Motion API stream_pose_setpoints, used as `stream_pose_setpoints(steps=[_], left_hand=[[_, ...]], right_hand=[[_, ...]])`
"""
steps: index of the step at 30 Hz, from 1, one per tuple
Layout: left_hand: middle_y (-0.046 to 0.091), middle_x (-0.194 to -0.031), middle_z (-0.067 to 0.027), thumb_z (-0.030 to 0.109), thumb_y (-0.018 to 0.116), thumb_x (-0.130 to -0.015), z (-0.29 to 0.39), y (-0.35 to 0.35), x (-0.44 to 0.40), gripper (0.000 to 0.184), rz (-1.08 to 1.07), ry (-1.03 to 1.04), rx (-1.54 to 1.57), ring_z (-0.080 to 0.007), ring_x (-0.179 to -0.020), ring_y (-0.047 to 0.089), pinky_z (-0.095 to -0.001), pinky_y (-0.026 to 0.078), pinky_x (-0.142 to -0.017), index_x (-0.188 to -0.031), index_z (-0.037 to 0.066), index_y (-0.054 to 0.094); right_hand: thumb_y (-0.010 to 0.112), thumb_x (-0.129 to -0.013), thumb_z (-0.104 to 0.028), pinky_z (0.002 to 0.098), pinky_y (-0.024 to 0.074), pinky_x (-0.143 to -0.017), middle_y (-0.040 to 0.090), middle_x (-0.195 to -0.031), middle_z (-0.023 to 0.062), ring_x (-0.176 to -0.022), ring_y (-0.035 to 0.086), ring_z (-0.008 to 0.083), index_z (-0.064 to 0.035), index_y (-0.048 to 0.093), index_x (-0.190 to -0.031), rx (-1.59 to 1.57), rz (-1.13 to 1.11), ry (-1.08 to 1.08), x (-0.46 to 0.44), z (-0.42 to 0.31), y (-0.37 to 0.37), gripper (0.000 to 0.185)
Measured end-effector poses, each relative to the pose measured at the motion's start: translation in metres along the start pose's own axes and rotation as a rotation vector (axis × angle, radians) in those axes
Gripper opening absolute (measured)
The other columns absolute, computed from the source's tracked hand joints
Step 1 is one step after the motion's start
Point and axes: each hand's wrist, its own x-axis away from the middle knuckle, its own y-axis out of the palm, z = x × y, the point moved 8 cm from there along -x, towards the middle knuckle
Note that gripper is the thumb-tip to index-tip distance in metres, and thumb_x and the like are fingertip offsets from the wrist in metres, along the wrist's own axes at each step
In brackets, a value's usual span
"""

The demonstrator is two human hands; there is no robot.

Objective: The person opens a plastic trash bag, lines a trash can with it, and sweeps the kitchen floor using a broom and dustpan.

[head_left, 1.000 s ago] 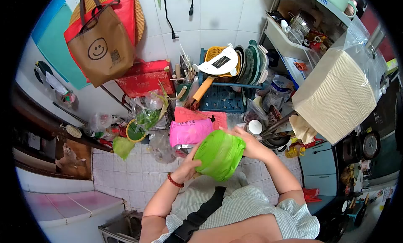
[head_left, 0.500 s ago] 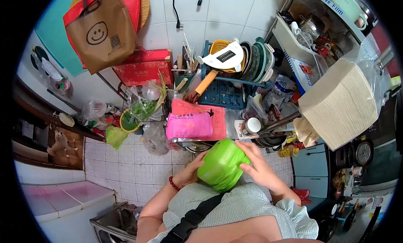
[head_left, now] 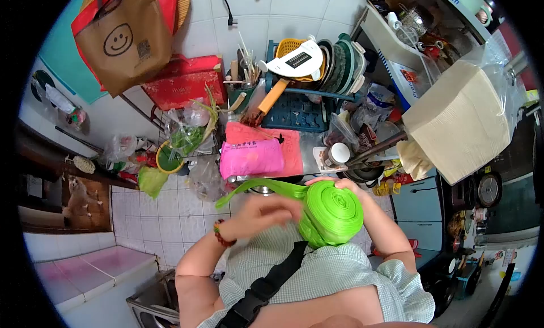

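A bright green roll of thin plastic bags (head_left: pixel 334 214) is up against my chest, its spiral end facing up. One loose strip (head_left: pixel 249 186) trails from it to the left. My right hand (head_left: pixel 348 186) wraps around the far right side of the roll, its fingers partly hidden behind it. At the roll's left side, below the strip, is my left hand (head_left: pixel 265 217), blurred by motion; whether it touches the roll or grips anything is unclear. Beyond the strip, a pink plastic packet (head_left: pixel 252 158) lies on a red-pink cloth (head_left: pixel 292 152) on the counter.
Behind the packet stands a blue dish rack (head_left: pixel 294 109) with plates. A brown paper bag (head_left: pixel 122 44) hangs at upper left, and a thick stack of paper (head_left: pixel 459 121) juts in from the right. A small animal (head_left: pixel 82 197) is on the floor at left.
The green roll has turned its spiral end upward and shifted right. A strip now hangs loose from it. My left hand has come off the roll's side; my right hand still holds it.
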Motion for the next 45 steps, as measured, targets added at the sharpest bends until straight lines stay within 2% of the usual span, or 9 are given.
stream_pose_setpoints(steps=[3,9,15,27,32,34,37,43,45], left_hand=[[0.059,-0.105,-0.0112,0.026,0.062,-0.081,0.029,-0.061,0.001,0.046,0.654,0.451,-1.016,-0.0191,-0.098,0.057,-0.0321,0.046,-0.083,-0.119,0.002,0.050],[0.061,-0.087,-0.0039,0.023,0.070,-0.075,-0.060,-0.082,-0.049,0.034,0.135,0.060,-0.527,-0.0119,-0.083,0.056,-0.0268,0.045,-0.074,-0.097,0.000,0.059],[0.053,-0.065,0.0041,0.016,0.069,-0.077,-0.001,-0.084,-0.011,0.019,0.073,-0.169,-0.442,-0.0016,-0.061,0.045,-0.0191,0.036,-0.053,-0.082,0.000,0.061],[0.049,-0.068,0.0048,0.015,0.058,-0.085,-0.020,-0.087,-0.012,0.013,0.258,-0.046,-0.416,-0.0017,-0.062,0.041,-0.0188,0.034,-0.053,-0.083,0.002,0.058],[0.054,-0.064,0.0024,0.016,0.058,-0.084,-0.026,-0.068,-0.024,0.015,0.214,-0.132,-0.557,-0.0037,-0.058,0.044,-0.0217,0.036,-0.052,-0.084,0.001,0.059],[0.053,-0.061,0.0014,0.017,0.059,-0.084,-0.025,-0.062,-0.028,0.015,0.213,-0.134,-0.596,-0.0041,-0.055,0.044,-0.0222,0.036,-0.050,-0.083,0.001,0.058],[0.053,-0.061,-0.0019,0.018,0.059,-0.083,-0.044,-0.062,-0.035,0.017,0.183,-0.112,-0.615,-0.0065,-0.056,0.045,-0.0235,0.037,-0.051,-0.084,0.001,0.058],[0.047,-0.064,0.0022,0.015,0.056,-0.086,-0.024,-0.053,-0.048,0.014,0.210,0.197,-0.729,-0.0036,-0.060,0.039,-0.0211,0.034,-0.053,-0.085,0.002,0.055],[0.046,-0.064,0.0023,0.015,0.055,-0.087,-0.036,-0.058,-0.048,0.014,0.225,0.023,-0.633,-0.0046,-0.059,0.038,-0.0221,0.032,-0.051,-0.085,0.001,0.054]], right_hand=[[0.056,-0.064,-0.034,0.0377,0.0432,-0.090,0.052,-0.115,0.0207,-0.102,0.055,0.0277,0.0041,0.037,-0.127,-0.067,0.022,0.022,-0.007,0.016,-0.012,0.077],[0.059,-0.058,-0.034,0.0396,0.0415,-0.092,0.048,-0.121,0.0220,-0.106,0.053,0.0291,0.0046,0.032,-0.131,-0.051,-0.080,0.025,-0.021,0.012,-0.001,0.087],[0.060,-0.058,-0.031,0.0413,0.0396,-0.094,0.046,-0.124,0.0223,-0.108,0.051,0.0308,0.0060,0.029,-0.132,-0.050,-0.129,0.030,-0.026,0.016,-0.008,0.088],[0.046,-0.069,-0.023,0.0334,0.0398,-0.091,0.051,-0.116,0.0166,-0.101,0.054,0.0248,0.0037,0.041,-0.122,-0.066,0.021,-0.021,-0.038,0.045,-0.008,0.060],[0.045,-0.078,-0.026,0.0265,0.0399,-0.074,0.057,-0.092,0.0068,-0.083,0.053,0.0151,0.0006,0.053,-0.092,0.539,0.058,0.003,-0.043,0.041,-0.039,0.031],[0.050,-0.084,-0.037,0.0276,0.0388,-0.064,0.058,-0.079,0.0057,-0.073,0.052,0.0142,-0.0007,0.055,-0.078,0.658,0.150,-0.002,-0.048,0.036,-0.036,0.037],[0.051,-0.086,-0.039,0.0296,0.0406,-0.062,0.058,-0.075,0.0093,-0.068,0.053,0.0160,-0.0012,0.057,-0.080,1.250,0.086,0.052,-0.056,0.021,-0.005,0.039],[0.054,-0.083,-0.033,0.0316,0.0399,-0.056,0.054,-0.062,0.0101,-0.059,0.051,0.0139,0.0017,0.056,-0.077,1.196,0.001,-0.044,-0.064,0.019,-0.002,0.035],[0.054,-0.083,-0.029,0.0309,0.0392,-0.055,0.052,-0.061,0.0095,-0.057,0.048,0.0120,0.0017,0.057,-0.079,1.212,0.001,-0.065,-0.065,0.020,-0.009,0.031]])
